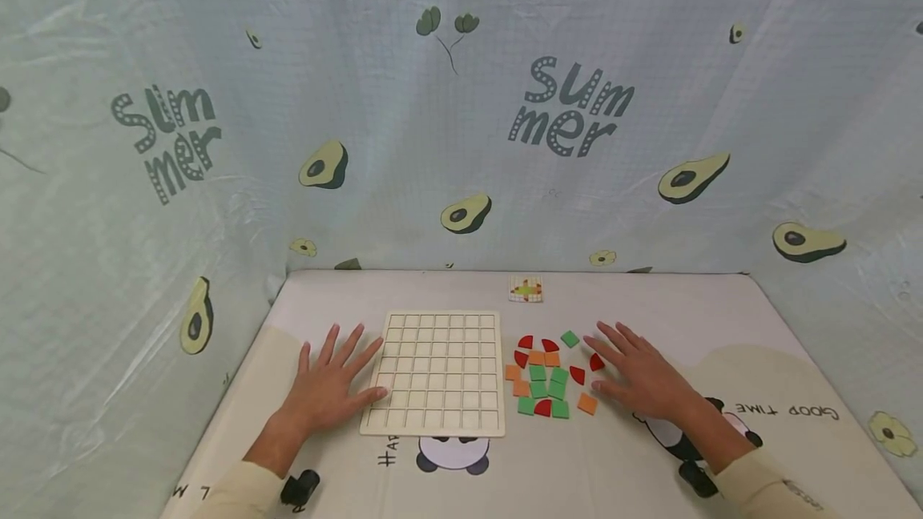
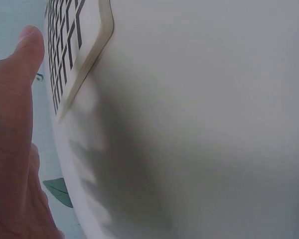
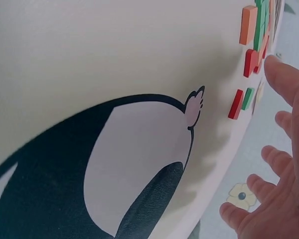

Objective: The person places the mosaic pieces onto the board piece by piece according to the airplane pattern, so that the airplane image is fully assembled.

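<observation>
A pale wooden grid board [image 1: 441, 373] lies on the table with all its squares bare. My left hand [image 1: 326, 387] is at the board's left edge, fingers spread and straight, holding nothing; its thumb overlaps the board's edge in the head view. To the right of the board lie loose flat pieces: green squares [image 1: 538, 390], orange squares [image 1: 587, 404] and red quarter-circles [image 1: 578, 375]. Just right of them, my right hand [image 1: 644, 379] has its fingers spread and holds nothing. In the right wrist view a red piece [image 3: 235, 104] lies near its fingers.
A small card [image 1: 525, 289] with a coloured pattern on a grid lies behind the pieces, near the table's back edge. The tabletop [image 1: 577, 471] bears printed pandas and lettering. A printed curtain [image 1: 404, 118] with avocados encloses the back and sides.
</observation>
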The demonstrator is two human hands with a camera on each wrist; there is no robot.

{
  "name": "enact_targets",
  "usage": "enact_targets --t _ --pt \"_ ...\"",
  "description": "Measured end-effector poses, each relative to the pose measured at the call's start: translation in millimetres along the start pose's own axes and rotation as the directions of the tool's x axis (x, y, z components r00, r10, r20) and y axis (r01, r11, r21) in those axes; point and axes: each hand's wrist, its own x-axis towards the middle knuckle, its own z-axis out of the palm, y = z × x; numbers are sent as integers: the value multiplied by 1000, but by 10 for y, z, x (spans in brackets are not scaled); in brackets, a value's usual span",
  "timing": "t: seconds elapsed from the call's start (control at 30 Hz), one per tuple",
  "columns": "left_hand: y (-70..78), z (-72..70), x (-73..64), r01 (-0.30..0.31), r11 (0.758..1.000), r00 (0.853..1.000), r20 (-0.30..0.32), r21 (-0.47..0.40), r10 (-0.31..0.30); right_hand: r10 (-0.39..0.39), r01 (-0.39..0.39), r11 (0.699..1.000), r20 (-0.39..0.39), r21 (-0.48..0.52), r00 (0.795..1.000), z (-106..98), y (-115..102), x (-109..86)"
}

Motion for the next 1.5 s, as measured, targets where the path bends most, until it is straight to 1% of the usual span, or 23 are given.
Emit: enact_targets --t 0.13,0.33,0.43,0.57,0.8,0.9,1.17,1.3,1.4,1.5 --pt "-31 8 -21 5 1000 1000 21 -19 -5 -1 0 1000 13 14 1000 5 1 6" --pt "-63 17 -42 23 999 997 78 -45 -20 12 -13 998 21 56 1000 33 24 52" --pt "-84 35 -33 22 998 995 97 -65 -15 25 -27 996 21 80 999 36 23 83" --pt "-104 35 -8 20 996 992 127 -83 -10 32 -33 996 11 88 999 45 21 132" --pt "-92 -25 26 50 993 974 224 -102 -26 41 -43 993 22 110 999 83 23 224" --pt "-84 -45 32 62 993 967 252 -103 -34 37 -40 993 28 115 999 98 18 257" --pt "-108 -67 79 67 994 957 288 -85 -40 34 -37 990 27 138 999 105 21 357" --pt "-112 -71 105 64 994 956 291 -86 -37 30 -32 990 17 135 999 125 42 415" --pt "-118 -64 108 61 995 956 290 -82 -34 33 -35 987 14 157 999 145 40 468" --pt "-126 -53 103 64 995 957 286 -78 -39 62 -66 979 26 191 998 149 8 531"
